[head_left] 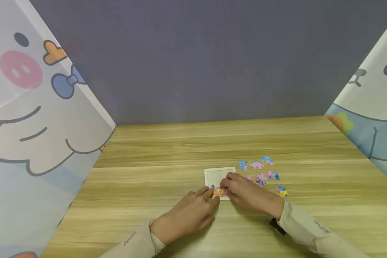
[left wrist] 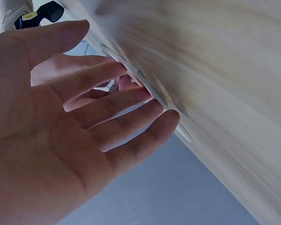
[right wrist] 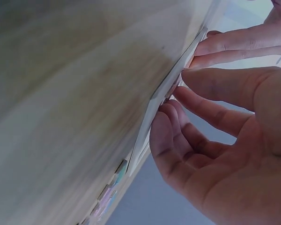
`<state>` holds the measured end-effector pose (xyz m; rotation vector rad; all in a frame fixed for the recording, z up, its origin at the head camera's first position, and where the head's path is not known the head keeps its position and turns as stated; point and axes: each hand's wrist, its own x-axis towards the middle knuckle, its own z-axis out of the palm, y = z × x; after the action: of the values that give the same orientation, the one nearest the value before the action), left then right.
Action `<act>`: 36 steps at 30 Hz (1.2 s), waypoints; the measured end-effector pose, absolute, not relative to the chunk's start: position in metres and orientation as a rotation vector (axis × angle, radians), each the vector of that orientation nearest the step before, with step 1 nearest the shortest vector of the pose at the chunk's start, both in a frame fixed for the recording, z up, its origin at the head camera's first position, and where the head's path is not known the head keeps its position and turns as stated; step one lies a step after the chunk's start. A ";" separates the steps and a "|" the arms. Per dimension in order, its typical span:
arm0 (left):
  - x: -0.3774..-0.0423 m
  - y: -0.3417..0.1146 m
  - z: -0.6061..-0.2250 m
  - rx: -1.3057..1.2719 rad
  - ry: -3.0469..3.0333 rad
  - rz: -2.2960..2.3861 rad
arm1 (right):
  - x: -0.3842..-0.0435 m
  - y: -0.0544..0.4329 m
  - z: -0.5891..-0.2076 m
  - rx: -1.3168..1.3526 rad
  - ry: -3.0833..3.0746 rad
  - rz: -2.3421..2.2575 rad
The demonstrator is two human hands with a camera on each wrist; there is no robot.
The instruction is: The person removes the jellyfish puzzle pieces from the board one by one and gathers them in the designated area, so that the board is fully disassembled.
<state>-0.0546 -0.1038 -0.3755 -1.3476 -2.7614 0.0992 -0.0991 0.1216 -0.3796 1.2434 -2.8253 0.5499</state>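
A white puzzle tray (head_left: 215, 176) lies on the table, its lower part filled with yellow and pink jigsaw pieces (head_left: 218, 192). My left hand (head_left: 187, 215) rests its fingertips at the tray's lower left; in the left wrist view the fingers (left wrist: 126, 124) are nearly straight and hold nothing. Over the tray's right side, my right hand (head_left: 249, 193) curls its fingers and pinches a puzzle piece between thumb and index finger. Those fingertips mostly hide that piece. In the right wrist view the tray (right wrist: 147, 115) appears edge-on beneath the right fingers.
Loose jigsaw pieces lie right of the tray, among them a pink one with an eye (head_left: 256, 165), a blue and pink one (head_left: 267, 160) and a blue and yellow one (head_left: 282, 191). A grey panel (head_left: 206, 64) stands behind the wooden table (head_left: 142, 161), with cartoon-printed panels on both sides.
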 end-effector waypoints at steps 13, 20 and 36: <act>-0.059 -0.105 -0.375 -1.330 -2.783 0.084 | -0.103 0.123 -0.379 1.233 -2.877 0.652; -0.059 -0.105 -0.374 -1.317 -2.787 0.119 | -0.103 0.123 -0.379 1.221 -2.889 0.655; -0.058 -0.105 -0.373 -1.320 -2.772 0.158 | -0.104 0.123 -0.376 1.220 -2.903 0.678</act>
<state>-0.0584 -0.1050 -0.3734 -1.3198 -2.7723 0.1583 -0.1043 0.1225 -0.3763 1.2197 -2.9031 0.6775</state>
